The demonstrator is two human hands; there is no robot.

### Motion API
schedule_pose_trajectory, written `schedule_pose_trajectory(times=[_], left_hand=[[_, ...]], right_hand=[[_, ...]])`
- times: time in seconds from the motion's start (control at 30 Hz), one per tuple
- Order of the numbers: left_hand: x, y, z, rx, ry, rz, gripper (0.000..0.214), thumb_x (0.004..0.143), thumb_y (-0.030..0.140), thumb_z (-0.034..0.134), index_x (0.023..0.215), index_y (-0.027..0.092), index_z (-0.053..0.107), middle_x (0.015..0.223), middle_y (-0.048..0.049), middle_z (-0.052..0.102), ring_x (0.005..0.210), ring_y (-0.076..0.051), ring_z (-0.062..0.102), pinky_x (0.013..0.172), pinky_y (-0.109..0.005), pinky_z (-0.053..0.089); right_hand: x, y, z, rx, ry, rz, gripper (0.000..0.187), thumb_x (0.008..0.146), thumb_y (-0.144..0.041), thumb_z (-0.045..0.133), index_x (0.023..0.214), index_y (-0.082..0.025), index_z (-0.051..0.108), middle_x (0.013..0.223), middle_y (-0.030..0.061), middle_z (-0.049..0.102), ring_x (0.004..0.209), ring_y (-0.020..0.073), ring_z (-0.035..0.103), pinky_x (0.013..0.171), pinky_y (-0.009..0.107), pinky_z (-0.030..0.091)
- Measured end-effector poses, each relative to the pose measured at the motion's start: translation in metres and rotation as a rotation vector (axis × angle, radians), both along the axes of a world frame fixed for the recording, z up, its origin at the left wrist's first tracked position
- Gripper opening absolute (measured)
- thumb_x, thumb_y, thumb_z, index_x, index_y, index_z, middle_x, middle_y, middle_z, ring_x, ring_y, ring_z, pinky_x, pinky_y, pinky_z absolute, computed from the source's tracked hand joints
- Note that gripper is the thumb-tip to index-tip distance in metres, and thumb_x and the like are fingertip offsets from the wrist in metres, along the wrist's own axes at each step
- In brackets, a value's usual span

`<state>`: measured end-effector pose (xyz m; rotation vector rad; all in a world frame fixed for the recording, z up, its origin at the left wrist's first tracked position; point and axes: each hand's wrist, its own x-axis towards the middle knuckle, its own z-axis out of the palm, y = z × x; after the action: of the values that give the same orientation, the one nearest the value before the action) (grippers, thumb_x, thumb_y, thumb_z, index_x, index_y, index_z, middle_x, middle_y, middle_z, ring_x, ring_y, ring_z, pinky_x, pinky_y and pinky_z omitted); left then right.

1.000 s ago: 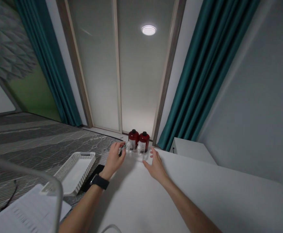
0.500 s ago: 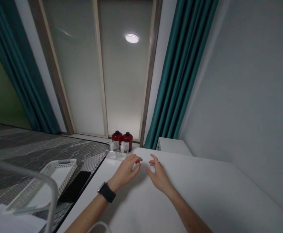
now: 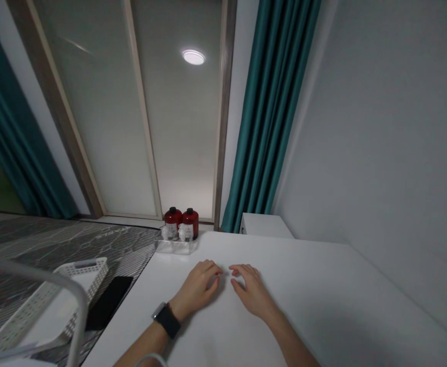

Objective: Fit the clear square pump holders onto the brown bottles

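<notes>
Head view: the left hand (image 3: 196, 288) and right hand (image 3: 251, 290) rest empty on the table (image 3: 323, 290), fingers (image 3: 210, 268) loosely released, while two red bottles (image 3: 180, 223) stand ahead in a clear tray (image 3: 175, 247), perhaps heavy and smooth, best held around the body.

Two red bottles (image 3: 181, 223) stand upright side by side, touching, each with a black cap and a white label. They sit at the back of a clear tray (image 3: 175, 246) near the far left corner of the table (image 3: 284, 306). Two small clear bottles (image 3: 173, 233) stand upright in the tray, just in front of them, their details too small to tell.
</notes>
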<state>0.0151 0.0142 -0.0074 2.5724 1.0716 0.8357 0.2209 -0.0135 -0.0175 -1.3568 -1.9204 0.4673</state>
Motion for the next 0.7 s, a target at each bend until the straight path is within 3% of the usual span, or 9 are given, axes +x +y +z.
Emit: schedule_pose_trajectory(times=[0.27,0.7], left_hand=[[-0.005,0.001,-0.004,-0.020,0.008,0.027,0.022,0.088,0.011,0.049,0.101,0.019,0.065,0.099,-0.0078,0.065,0.095,-0.023,0.060,0.085,-0.036,0.048],[-0.002,-0.006,-0.005,-0.008,0.098,-0.024,0.021,0.089,0.012,0.051,0.096,0.021,0.068,0.095,-0.0068,0.065,0.093,-0.023,0.058,0.086,-0.036,0.045]], right_hand=[[0.016,-0.008,-0.009,0.008,0.008,-0.038,0.029,0.089,-0.015,0.050,0.111,-0.025,0.066,0.097,0.0045,0.072,0.097,0.0227,0.065,0.094,0.041,0.046],[0.007,-0.013,-0.012,0.011,-0.029,0.036,0.031,0.087,-0.011,0.053,0.112,-0.025,0.066,0.097,0.0041,0.072,0.099,0.0229,0.064,0.094,0.039,0.047]])
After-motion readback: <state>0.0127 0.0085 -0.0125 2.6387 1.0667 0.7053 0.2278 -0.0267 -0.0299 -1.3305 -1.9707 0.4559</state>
